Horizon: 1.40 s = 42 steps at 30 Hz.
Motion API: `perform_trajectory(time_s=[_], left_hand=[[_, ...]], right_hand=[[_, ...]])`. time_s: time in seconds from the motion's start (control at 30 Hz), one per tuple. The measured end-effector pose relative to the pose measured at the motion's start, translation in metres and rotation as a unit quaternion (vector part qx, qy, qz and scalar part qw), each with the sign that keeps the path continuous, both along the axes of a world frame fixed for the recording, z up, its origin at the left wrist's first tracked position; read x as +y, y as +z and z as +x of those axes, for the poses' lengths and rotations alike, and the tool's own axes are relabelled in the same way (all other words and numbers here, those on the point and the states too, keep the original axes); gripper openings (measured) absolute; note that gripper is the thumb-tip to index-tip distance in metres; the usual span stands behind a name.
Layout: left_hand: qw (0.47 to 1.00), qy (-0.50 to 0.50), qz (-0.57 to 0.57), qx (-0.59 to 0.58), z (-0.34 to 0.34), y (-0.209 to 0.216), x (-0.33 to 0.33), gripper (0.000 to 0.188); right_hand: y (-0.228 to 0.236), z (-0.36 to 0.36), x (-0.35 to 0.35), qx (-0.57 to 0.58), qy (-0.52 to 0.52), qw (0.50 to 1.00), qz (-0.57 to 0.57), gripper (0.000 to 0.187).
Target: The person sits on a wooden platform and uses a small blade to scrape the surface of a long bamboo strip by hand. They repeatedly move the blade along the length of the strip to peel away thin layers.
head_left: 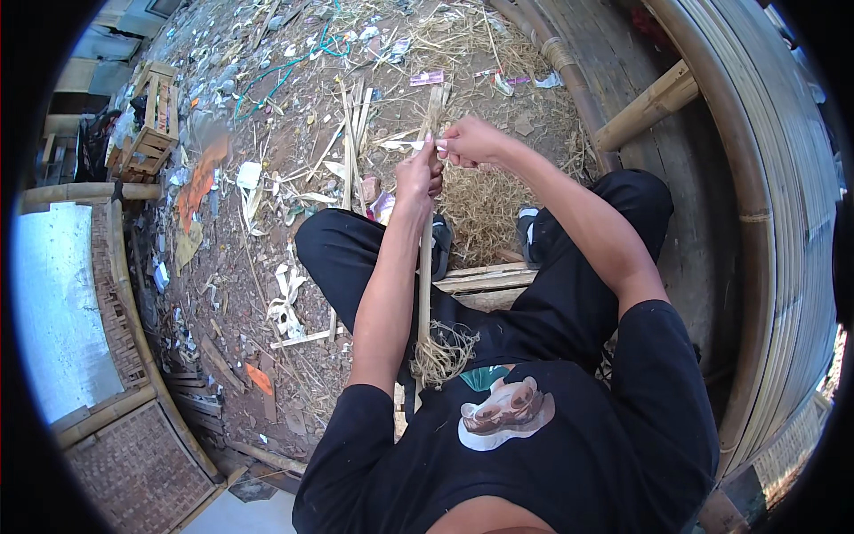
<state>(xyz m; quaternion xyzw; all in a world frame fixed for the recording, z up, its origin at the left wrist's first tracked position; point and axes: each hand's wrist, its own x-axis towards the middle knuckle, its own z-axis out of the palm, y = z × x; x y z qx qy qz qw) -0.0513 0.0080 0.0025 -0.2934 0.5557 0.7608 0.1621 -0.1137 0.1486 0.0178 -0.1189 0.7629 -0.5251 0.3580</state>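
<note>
A long, narrow bamboo stick [425,276] stands between my knees, its upper end beyond my hands and its lower part near my lap. My left hand [415,182] is closed around it near the top. Close against the left thumb, my right hand [476,142] pinches a thin whitish strip [407,143] that crosses the stick; whether it is a blade or a strip of material I cannot tell. At my lap, a tuft of frayed, pale fibre shavings [443,352] clings beside the stick.
Dry shavings [485,214] lie between my feet. Split bamboo strips [350,151] and litter cover the ground ahead. A wooden crate [158,111] stands at the far left, a woven bamboo panel [133,467] near left. A bamboo bench [756,178] curves along my right.
</note>
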Motion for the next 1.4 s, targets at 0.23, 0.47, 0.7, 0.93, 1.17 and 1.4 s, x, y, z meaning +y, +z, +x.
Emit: perform_trajectory(time_s=[0.23,0.47,0.7,0.93,1.17,1.4], left_hand=[[1.0,-0.001,0.029,0.003,0.001,0.0,0.002,0.038],[0.999,0.0,-0.03,0.016,0.002,-0.009,0.0,0.034],[1.0,0.0,-0.006,0.012,0.003,-0.01,-0.001,0.038],[1.0,0.016,-0.004,0.004,0.004,-0.006,0.004,0.037],[1.0,-0.005,-0.02,0.009,0.002,-0.01,0.0,0.036],[1.0,0.018,0.009,-0.007,0.001,-0.013,-0.003,0.045]], right_hand=[[-0.009,-0.009,0.005,-0.296,-0.092,0.94,-0.145,0.02],[-0.009,0.0,-0.009,-0.042,-0.086,0.995,0.006,0.021],[-0.005,0.001,-0.009,0.118,-0.031,0.987,0.102,0.024],[-0.011,0.001,-0.003,-0.169,-0.112,0.976,-0.074,0.02],[-0.009,0.007,-0.011,0.117,-0.099,0.984,0.086,0.027],[-0.01,0.007,-0.009,0.019,-0.096,0.995,0.03,0.023]])
